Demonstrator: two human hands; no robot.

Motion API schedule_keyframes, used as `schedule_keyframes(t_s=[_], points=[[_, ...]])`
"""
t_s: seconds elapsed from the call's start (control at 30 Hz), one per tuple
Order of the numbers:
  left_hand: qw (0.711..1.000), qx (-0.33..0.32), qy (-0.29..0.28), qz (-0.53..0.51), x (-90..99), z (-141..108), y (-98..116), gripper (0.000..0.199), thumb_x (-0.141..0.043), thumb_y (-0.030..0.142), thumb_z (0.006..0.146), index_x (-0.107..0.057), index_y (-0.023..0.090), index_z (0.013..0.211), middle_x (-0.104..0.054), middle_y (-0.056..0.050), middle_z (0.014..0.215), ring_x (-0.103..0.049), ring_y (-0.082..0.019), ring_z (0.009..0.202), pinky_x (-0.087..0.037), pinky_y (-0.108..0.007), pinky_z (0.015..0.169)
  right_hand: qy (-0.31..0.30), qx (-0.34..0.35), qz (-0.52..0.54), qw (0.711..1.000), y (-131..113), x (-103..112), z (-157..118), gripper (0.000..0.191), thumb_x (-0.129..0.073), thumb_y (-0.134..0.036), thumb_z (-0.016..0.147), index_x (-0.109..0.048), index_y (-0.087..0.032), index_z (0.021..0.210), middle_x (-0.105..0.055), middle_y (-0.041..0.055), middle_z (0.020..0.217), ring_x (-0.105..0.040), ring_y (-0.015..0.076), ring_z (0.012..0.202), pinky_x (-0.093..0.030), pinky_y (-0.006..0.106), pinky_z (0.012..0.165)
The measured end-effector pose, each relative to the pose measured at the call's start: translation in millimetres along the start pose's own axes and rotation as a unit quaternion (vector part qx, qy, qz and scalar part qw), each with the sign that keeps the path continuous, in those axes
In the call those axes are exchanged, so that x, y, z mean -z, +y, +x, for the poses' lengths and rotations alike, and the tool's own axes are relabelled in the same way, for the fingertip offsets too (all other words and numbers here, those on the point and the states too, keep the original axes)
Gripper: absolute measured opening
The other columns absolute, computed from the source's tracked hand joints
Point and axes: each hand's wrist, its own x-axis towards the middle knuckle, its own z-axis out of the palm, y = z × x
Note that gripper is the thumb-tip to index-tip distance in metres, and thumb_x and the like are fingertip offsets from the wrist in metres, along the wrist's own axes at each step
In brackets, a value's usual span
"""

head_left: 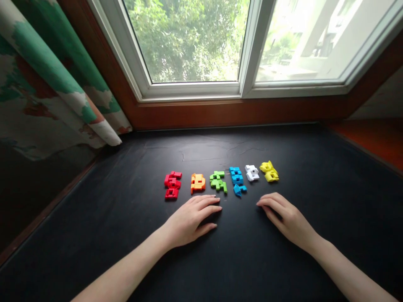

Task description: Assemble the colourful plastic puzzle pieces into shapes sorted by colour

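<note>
My left hand (192, 218) rests on the black tabletop with its fingers apart and nothing in it. Just beyond its fingers lie orange plastic pieces (198, 183) and green pieces (218, 181). Red pieces (172, 185) are grouped at the left end of the row. Blue pieces (237, 180) lie between my two hands, farther off. My right hand (283, 214) lies on the table with bent fingers, holding nothing I can see. White pieces (252, 173) and yellow pieces (269, 171) sit beyond it, not touched. All the pieces look like small building-toy parts, sorted by colour.
The black table surface (239, 260) reaches to the wooden sill (189, 115) under a white-framed window (248, 50). A patterned curtain (72, 100) hangs over the left back corner. Wooden edging runs along the left and right sides.
</note>
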Motion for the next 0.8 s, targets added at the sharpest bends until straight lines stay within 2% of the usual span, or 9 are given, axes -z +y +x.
schedule_keyframes(t_s=[0.27,0.57,0.7,0.8], points=[[1.0,0.018,-0.009,-0.003,2.6,3,2,0.036,-0.059,0.022,0.094,-0.056,0.021,0.13,-0.057,-0.012,0.141,-0.052,-0.028,0.132,-0.047,-0.05,0.108,0.011,-0.082,0.043,0.996,8,2,-3,0.014,-0.049,-0.017,0.098,-0.06,-0.025,0.102,-0.064,0.0055,0.102,-0.064,0.0221,0.098,-0.053,0.035,0.085],[1.0,0.023,0.001,-0.016,2.5,4,2,0.036,-0.058,0.02,0.094,-0.057,0.024,0.13,-0.058,-0.011,0.139,-0.053,-0.028,0.13,-0.048,-0.049,0.107,0.016,-0.087,0.046,0.995,8,7,0,0.015,-0.049,-0.019,0.098,-0.061,-0.026,0.103,-0.063,0.0056,0.11,-0.063,0.0222,0.104,-0.053,0.035,0.09],[1.0,0.021,0.001,-0.019,2.6,4,2,0.036,-0.058,0.02,0.094,-0.057,0.023,0.13,-0.058,-0.011,0.139,-0.054,-0.028,0.13,-0.048,-0.048,0.108,0.043,-0.092,-0.009,0.995,23,15,5,0.021,-0.051,-0.024,0.096,-0.059,-0.028,0.115,-0.06,0.0074,0.123,-0.058,0.0264,0.119,-0.048,0.042,0.102],[1.0,0.023,-0.002,-0.019,3.2,4,2,0.037,-0.058,0.021,0.094,-0.056,0.024,0.13,-0.058,-0.011,0.14,-0.053,-0.028,0.131,-0.048,-0.049,0.108,0.049,-0.085,-0.061,0.993,46,25,13,0.043,-0.058,-0.033,0.093,-0.047,-0.028,0.135,-0.054,0.0105,0.136,-0.049,0.0311,0.13,-0.04,0.051,0.111]])
